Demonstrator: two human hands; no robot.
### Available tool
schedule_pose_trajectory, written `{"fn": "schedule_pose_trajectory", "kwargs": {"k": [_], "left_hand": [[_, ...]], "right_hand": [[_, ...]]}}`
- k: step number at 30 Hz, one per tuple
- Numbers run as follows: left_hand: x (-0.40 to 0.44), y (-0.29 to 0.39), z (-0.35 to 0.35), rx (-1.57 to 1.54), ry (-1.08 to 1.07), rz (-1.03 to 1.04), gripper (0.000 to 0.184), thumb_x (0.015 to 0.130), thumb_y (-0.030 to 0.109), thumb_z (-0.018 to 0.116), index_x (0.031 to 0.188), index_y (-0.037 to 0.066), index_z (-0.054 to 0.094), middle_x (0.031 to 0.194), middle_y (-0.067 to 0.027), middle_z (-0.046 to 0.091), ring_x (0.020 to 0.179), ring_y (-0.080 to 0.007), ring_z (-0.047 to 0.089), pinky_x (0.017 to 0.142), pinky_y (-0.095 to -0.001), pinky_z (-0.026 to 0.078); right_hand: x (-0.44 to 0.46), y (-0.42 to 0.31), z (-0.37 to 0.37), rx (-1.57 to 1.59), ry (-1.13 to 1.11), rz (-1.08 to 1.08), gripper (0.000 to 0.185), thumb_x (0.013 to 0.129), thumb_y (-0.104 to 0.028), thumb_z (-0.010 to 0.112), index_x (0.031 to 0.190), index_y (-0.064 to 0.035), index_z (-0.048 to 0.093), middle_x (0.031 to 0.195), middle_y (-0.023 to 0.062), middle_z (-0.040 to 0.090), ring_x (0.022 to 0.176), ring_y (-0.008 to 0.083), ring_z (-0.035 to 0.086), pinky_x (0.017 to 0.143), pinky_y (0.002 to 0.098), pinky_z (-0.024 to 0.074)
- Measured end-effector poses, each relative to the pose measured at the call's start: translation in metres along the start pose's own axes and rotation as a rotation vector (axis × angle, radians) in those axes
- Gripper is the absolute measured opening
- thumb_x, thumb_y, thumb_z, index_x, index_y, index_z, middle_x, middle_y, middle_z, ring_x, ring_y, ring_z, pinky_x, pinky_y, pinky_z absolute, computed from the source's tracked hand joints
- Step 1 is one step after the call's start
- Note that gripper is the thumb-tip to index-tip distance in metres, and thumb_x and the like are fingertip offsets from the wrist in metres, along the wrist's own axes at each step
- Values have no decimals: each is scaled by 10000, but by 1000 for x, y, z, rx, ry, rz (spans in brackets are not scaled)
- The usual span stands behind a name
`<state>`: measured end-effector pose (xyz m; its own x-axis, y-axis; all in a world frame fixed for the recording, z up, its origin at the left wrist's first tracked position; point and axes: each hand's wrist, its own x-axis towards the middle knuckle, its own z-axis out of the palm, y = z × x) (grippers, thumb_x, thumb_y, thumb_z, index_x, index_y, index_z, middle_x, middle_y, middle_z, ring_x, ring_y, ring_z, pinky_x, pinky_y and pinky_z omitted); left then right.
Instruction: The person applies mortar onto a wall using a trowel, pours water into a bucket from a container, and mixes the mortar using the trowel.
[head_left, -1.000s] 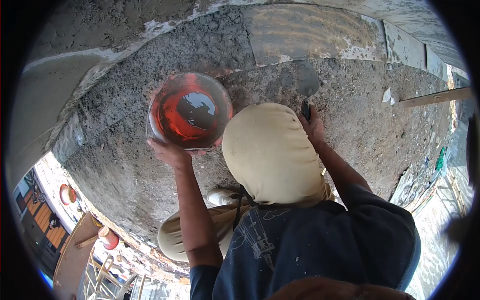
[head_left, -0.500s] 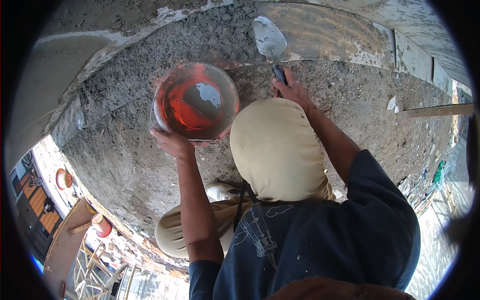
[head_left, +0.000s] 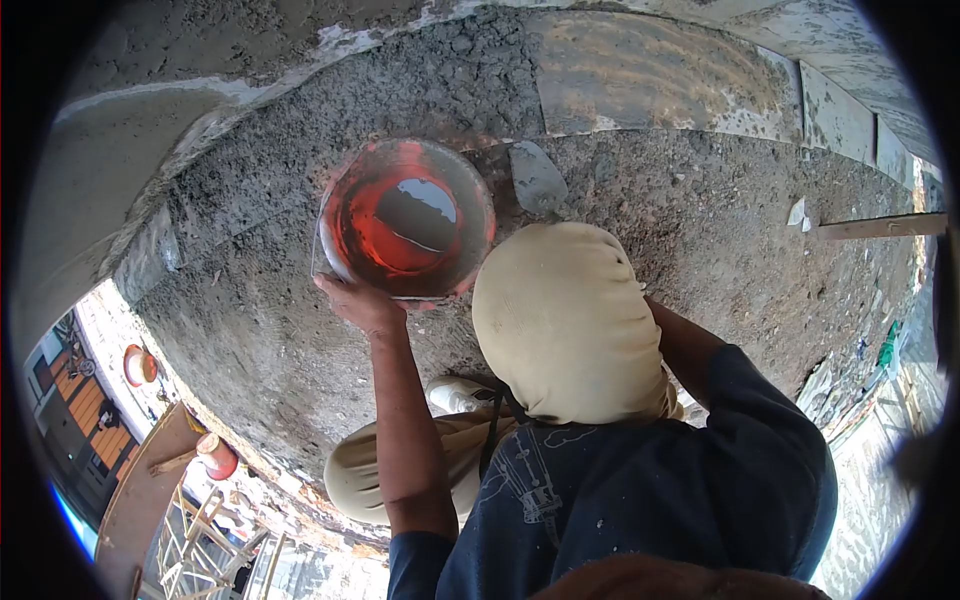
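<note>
Left hand grips the round red bucket! Right hand hides behind the beige-trousered knee, can't tell its grip; flat grey trowel blade beyond.

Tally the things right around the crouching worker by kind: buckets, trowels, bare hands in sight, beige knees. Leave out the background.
Bucket: 1
Trowel: 1, with only its blade in sight
Left hand: 1, at the bucket's rim; the right hand is hidden behind a knee
Beige knees: 2
Total: 5
</note>
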<state>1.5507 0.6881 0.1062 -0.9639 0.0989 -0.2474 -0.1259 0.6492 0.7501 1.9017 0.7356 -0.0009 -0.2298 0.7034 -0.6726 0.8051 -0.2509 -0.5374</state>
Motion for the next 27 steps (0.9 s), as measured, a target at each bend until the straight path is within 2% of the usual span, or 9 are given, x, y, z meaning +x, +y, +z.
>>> {"fn": "schedule_pose_trajectory", "kwargs": {"k": [3, 6, 9, 11, 15, 18, 22, 25, 27], "left_hand": [[2, -3, 1, -99, 23, -74, 722, 1035, 554, 266, 1114, -84, 596, 1119, -244, 600, 987, -335, 556, 916, -471, 434], [7, -13, 2, -178, -12, -46, 706, 1040, 541, 266, 1105, -81, 594, 1104, -238, 599, 967, -333, 550, 899, -474, 432], [7, -11, 3, -39, -3, -9, 679, 1046, 517, 266, 1082, -79, 592, 1103, -234, 602, 942, -326, 548, 890, -467, 433], [7, -13, 0, -91, -16, -28, 663, 1052, 495, 265, 1079, -82, 590, 1103, -238, 609, 944, -325, 564, 892, -456, 450], [17, -23, 1, -2, 12, 58, 644, 1055, 472, 268, 1092, -87, 586, 1112, -242, 618, 963, -320, 597, 903, -431, 488], [16, -21, -2, -128, -152, 42, 568, 1045, 414, 366, 1304, -85, 442, 1214, -267, 602, 1082, -384, 633, 898, -468, 537], [7, -7, 2, -160, -79, -24, 696, 1044, 499, 290, 1198, -120, 568, 1192, -279, 594, 1050, -349, 604, 931, -444, 492], [-4, 8, 2, -145, -39, -12, 737, 1035, 526, 305, 1213, -144, 555, 1211, -293, 584, 1068, -360, 594, 939, -459, 478], [4, -7, 3, -267, -64, -65, 761, 1029, 542, 313, 1220, -156, 546, 1222, -296, 578, 1071, -364, 585, 944, -467, 466]], "right_hand": [[-2, -11, -5, 27, 8, 12, 336, 978, -326, 585, 1136, -35, 533, 835, 79, 622, 732, 216, 630, 696, 360, 505], [18, -40, -2, 138, -12, 26, 333, 982, -334, 582, 1124, -36, 540, 819, 74, 621, 715, 223, 628, 692, 365, 504], [71, -99, 8, 427, -72, 75, 332, 987, -343, 579, 1112, -37, 547, 804, 69, 621, 698, 229, 626, 688, 369, 504], [108, -132, 13, 752, -91, 46, 343, 1001, -345, 552, 1127, -27, 533, 683, 46, 580, 565, 218, 586, 595, 394, 490], [192, -172, 0, 716, 11, 22, 388, 1004, -324, 544, 1186, 14, 496, 682, 63, 553, 548, 185, 569, 521, 370, 456], [209, -187, 1, 730, 24, 29, 491, 1004, -317, 545, 1317, 44, 436, 700, 72, 558, 545, 178, 567, 511, 355, 454], [204, -183, -6, 739, 0, -38, 607, 1000, -309, 552, 1440, 59, 353, 704, 78, 572, 543, 176, 565, 515, 351, 457], [197, -179, -3, 764, 37, -55, 582, 996, -310, 562, 1412, 57, 385, 706, 77, 579, 540, 169, 562, 511, 343, 456], [183, -179, -5, 782, 42, -68, 493, 994, -315, 569, 1310, 44, 449, 708, 71, 581, 537, 163, 559, 506, 339, 456]]}}
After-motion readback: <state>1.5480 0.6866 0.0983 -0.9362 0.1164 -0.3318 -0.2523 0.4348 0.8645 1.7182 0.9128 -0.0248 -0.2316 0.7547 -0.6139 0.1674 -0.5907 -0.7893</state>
